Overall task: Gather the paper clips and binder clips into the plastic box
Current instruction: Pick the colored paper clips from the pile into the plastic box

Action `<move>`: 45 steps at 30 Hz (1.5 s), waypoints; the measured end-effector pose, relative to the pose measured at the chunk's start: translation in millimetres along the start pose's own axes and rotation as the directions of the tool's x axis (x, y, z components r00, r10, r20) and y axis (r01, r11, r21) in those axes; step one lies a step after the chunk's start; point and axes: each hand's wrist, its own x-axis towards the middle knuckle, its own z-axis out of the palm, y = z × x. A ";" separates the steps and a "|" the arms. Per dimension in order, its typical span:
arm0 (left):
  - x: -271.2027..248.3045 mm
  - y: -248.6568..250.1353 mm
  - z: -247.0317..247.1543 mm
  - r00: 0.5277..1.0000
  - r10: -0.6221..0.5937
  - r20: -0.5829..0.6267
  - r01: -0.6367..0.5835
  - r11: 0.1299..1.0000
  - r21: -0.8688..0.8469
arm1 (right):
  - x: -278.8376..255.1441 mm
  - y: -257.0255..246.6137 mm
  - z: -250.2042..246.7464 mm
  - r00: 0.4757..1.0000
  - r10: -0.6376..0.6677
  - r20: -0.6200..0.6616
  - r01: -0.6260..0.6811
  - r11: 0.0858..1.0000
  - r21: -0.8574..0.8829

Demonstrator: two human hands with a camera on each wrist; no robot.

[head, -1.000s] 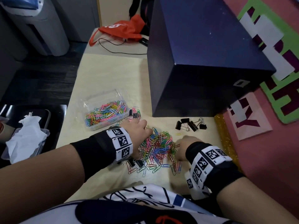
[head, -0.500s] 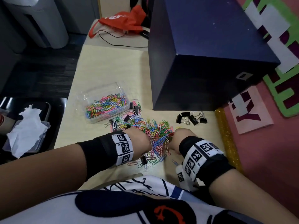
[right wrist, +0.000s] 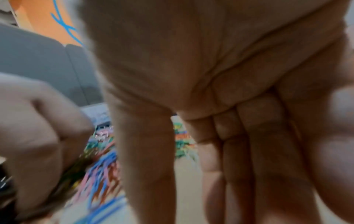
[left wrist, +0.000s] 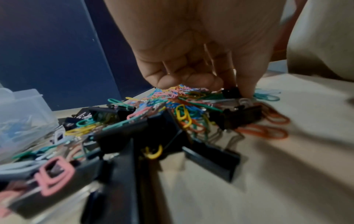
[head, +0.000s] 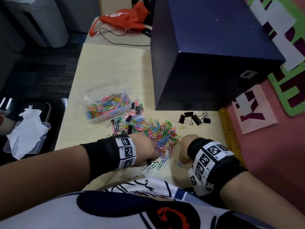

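A clear plastic box (head: 93, 92) partly filled with coloured paper clips stands left of centre on the table, and it shows blurred in the left wrist view (left wrist: 19, 106). A loose pile of paper clips (head: 158, 131) mixed with black binder clips (head: 129, 128) lies in front of it. My left hand (head: 146, 147) rests on the pile's near left side with fingers curled (left wrist: 191, 72); its thumb and fingers pinch a black binder clip (left wrist: 230, 91). My right hand (head: 183, 151) stands on the pile's near right edge, fingers straight and pointing down at the table (right wrist: 239, 144).
A cluster of black binder clips (head: 194, 119) lies right of the pile, before a big dark blue box (head: 206, 55). A gold glitter strip (head: 229, 129) edges the table on the right. Off the table's left edge a container holds white tissue (head: 28, 129). An orange bag (head: 125, 17) lies at the far end.
Both hands have drawn back toward my body and closer together at the pile's near side. The pile now reaches further toward the plastic box.
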 end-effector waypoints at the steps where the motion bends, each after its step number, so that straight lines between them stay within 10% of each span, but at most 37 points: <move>1: 0.1 0.2 0.0 1.000 -0.002 0.000 0.002 1.000 0.012 | -0.6 -0.9 4.2 0.999 -0.027 0.047 0.027 1.000 0.002; 6: 0.2 -1.6 -5.1 0.998 -0.043 0.034 0.045 0.998 -0.042 | 2.4 -10.6 8.4 1.000 -0.022 0.012 0.023 1.000 -0.010; 15: -8.2 -19.4 -19.4 0.962 -0.252 -0.100 0.220 0.941 -0.259 | 21.8 8.2 -2.4 0.934 0.221 -0.281 -0.073 0.887 0.456; 30: 0.2 -41.1 -40.2 0.767 -0.569 -0.298 0.292 0.722 -0.628 | 10.5 -13.6 -12.6 0.753 -0.174 -0.635 0.557 0.682 0.473; 35: 8.8 -38.1 -37.9 0.756 -0.588 -0.286 0.346 0.731 -0.589 | 18.3 6.6 -16.0 0.787 0.024 -0.617 0.420 0.711 0.564; 39: 10.7 -33.3 -25.4 0.852 -0.510 -0.119 0.466 0.842 -0.272 | 30.8 21.4 -15.9 0.841 0.254 -0.477 0.184 0.696 0.694; 45: 14.5 -22.8 -16.1 0.848 -0.529 0.026 0.529 0.841 -0.111 | 22.7 -1.7 -5.5 0.909 0.011 -0.417 0.216 0.843 0.492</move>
